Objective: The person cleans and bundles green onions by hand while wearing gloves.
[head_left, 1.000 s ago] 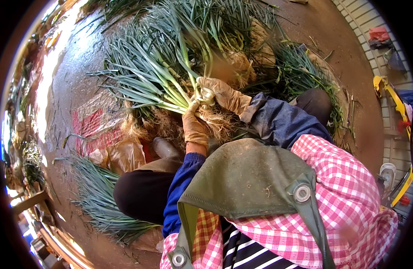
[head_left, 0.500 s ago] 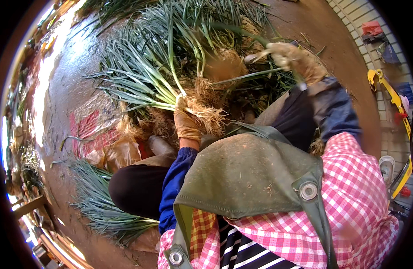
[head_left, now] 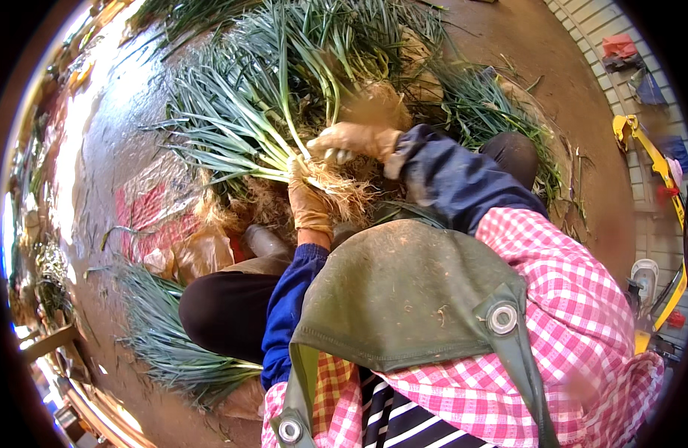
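My left hand (head_left: pixel 307 201), in a tan glove, is closed around a bunch of green onions (head_left: pixel 273 153) just above the pale, stringy roots (head_left: pixel 340 190). Their long leaves fan toward the upper left. Just right of it, my right hand (head_left: pixel 353 140), also gloved, has its fingers curled in at the white stems. Its fingertips meet an upright stalk there, but what lies between them is hidden. Behind both hands a larger heap of rooted green onions (head_left: pixel 239 82) covers the floor.
Loose green leaves (head_left: pixel 493 108) lie to the right, beyond my bent knee. Another bundle of green onions (head_left: pixel 172 336) rests at the lower left, near a crumpled plastic sack (head_left: pixel 191 254). A yellow tool-like bar (head_left: pixel 661 168) stands along the tiled right edge. The brown floor (head_left: pixel 583 142) looks wet.
My right hand has come back from the far right, where it held a pale stalk, to the bunch's stems. My left hand keeps its hold in nearly the same place.
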Tool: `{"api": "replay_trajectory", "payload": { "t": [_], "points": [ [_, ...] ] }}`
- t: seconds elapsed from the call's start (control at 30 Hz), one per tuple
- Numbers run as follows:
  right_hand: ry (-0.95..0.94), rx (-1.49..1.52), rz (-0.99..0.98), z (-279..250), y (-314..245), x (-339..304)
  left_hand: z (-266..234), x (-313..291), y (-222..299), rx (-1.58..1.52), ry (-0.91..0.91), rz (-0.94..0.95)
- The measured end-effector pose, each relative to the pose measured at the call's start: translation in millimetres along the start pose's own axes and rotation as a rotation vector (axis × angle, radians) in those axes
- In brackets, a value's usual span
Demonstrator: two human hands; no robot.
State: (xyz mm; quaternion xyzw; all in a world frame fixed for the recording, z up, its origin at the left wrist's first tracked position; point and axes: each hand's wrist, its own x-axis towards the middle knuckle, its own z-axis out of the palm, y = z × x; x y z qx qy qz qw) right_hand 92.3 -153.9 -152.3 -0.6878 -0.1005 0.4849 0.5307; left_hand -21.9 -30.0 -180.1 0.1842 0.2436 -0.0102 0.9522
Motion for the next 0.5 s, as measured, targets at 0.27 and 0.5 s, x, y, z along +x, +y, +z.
{"api": "replay_trajectory", "payload": {
  "t": [0.27, 0.5],
  "points": [
    [0.038, 0.639, -0.21, 28.4, 63.7, 62.2, -28.8, 24.9, -2.5, 0.023, 0.011, -0.031],
    [0.074, 0.328, -0.225, 26.8, 81.1, 64.0, -14.2, 15.6, -2.2, -0.04, 0.069, 0.014]
  ]
}}
